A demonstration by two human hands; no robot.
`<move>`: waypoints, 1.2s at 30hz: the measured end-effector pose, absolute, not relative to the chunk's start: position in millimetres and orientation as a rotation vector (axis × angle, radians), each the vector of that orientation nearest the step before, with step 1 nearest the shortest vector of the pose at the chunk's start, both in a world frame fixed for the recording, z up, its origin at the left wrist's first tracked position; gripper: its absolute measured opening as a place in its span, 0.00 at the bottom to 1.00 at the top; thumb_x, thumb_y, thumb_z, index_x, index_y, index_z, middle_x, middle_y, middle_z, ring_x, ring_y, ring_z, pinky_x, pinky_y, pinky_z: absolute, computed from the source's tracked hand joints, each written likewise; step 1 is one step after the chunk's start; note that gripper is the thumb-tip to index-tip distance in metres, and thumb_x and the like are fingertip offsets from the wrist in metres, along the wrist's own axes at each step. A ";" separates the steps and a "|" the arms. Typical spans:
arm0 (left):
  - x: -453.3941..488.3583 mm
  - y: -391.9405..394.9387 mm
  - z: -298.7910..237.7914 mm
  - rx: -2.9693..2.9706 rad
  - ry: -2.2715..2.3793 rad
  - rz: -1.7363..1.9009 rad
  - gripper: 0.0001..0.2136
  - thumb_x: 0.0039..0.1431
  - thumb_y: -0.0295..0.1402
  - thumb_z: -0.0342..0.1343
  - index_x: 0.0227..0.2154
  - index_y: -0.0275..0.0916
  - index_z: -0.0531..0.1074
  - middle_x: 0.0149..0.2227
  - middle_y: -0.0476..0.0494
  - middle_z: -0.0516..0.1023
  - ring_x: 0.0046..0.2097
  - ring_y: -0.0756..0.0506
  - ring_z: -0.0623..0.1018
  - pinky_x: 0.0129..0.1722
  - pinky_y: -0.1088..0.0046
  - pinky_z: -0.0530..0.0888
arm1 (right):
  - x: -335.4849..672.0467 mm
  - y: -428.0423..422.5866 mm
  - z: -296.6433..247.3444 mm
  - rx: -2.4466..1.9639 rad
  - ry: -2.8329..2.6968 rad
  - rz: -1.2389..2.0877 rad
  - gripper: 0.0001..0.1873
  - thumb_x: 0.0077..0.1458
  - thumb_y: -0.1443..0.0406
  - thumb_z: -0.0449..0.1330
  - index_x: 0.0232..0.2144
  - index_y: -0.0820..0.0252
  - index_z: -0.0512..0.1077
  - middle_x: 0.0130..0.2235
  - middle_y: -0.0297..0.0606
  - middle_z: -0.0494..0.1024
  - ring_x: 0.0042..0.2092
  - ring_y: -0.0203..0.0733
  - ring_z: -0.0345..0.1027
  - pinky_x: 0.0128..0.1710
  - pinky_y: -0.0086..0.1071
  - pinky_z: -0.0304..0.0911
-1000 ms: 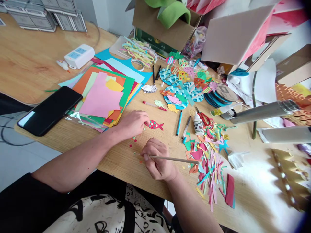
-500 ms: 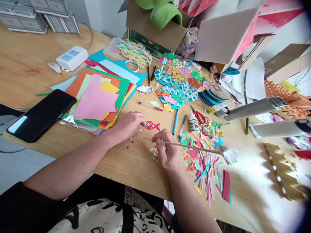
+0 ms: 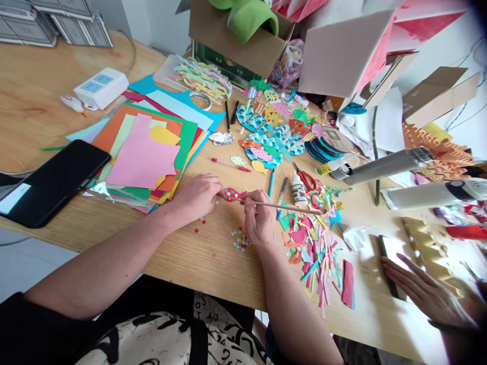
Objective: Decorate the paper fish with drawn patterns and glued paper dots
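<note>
A red paper fish with pale and green dots lies flat on the table in front of me. My left hand has its fingers together and bent down on the fish's left end. Between the fingers of my right hand is a thin wooden stick. The stick's tip is over the fish's body, and these fingers cover part of the tail. Below the fish are a few small red paper dots. A little pile of tiny paper bits lies beside my right wrist.
Coloured paper sheets and a black phone lie left. Behind are finished paper fish and pens. Right stand a glue bottle, red-handled scissors and paper scraps. Another person's hand rests on a phone at far right.
My right hand has moved up, bringing the stick's tip from the bare table onto the fish. Another person's hand and a phone have come into view at the right.
</note>
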State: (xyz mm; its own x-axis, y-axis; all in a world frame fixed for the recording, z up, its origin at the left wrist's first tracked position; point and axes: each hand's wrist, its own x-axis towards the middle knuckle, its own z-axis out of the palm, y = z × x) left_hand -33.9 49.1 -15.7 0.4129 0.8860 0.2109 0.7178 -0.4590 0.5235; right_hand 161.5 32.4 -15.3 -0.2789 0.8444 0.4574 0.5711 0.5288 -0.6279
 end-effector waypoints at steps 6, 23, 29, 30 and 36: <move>-34.3 48.9 -15.9 2.323 1.386 0.656 0.15 0.50 0.13 0.49 0.32 0.34 0.78 0.36 0.40 0.81 0.44 0.41 0.79 0.48 0.61 0.75 | 161.3 33.7 -15.1 -1.132 -1.999 0.423 0.09 0.64 0.68 0.49 0.32 0.56 0.66 0.30 0.37 0.74 0.34 0.43 0.68 0.36 0.37 0.62; -34.5 48.1 -16.4 2.334 1.397 0.655 0.16 0.50 0.13 0.50 0.32 0.35 0.78 0.36 0.42 0.81 0.44 0.43 0.79 0.47 0.64 0.75 | 160.1 34.5 -18.3 -1.141 -2.014 0.404 0.09 0.64 0.67 0.49 0.31 0.55 0.66 0.30 0.37 0.74 0.34 0.43 0.68 0.36 0.37 0.62; -31.4 44.2 -11.7 2.426 1.413 0.552 0.14 0.53 0.15 0.51 0.36 0.33 0.78 0.38 0.40 0.80 0.45 0.41 0.77 0.49 0.61 0.73 | 157.8 35.1 -14.5 -1.175 -2.028 0.433 0.10 0.64 0.67 0.48 0.31 0.55 0.66 0.30 0.39 0.75 0.34 0.44 0.68 0.36 0.37 0.62; -30.7 43.1 -10.1 2.463 1.411 0.519 0.13 0.54 0.16 0.51 0.36 0.33 0.78 0.38 0.40 0.79 0.45 0.41 0.77 0.49 0.61 0.73 | 157.3 35.1 -13.9 -1.179 -2.027 0.434 0.10 0.64 0.67 0.48 0.31 0.56 0.66 0.30 0.39 0.74 0.34 0.44 0.68 0.36 0.37 0.62; -29.3 38.4 -5.3 2.580 1.385 0.423 0.14 0.59 0.19 0.51 0.41 0.37 0.78 0.42 0.41 0.77 0.47 0.40 0.74 0.48 0.60 0.72 | 156.1 35.9 -13.4 -1.216 -1.997 0.449 0.10 0.63 0.67 0.48 0.29 0.55 0.65 0.30 0.39 0.74 0.34 0.44 0.68 0.36 0.36 0.61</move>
State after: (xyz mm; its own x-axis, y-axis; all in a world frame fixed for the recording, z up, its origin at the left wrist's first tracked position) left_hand -29.3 38.4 -5.3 0.5249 0.8357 0.1618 0.7837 -0.5486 0.2913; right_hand 156.1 35.9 -13.4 -0.2747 0.8686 0.4124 0.6086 0.4891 -0.6248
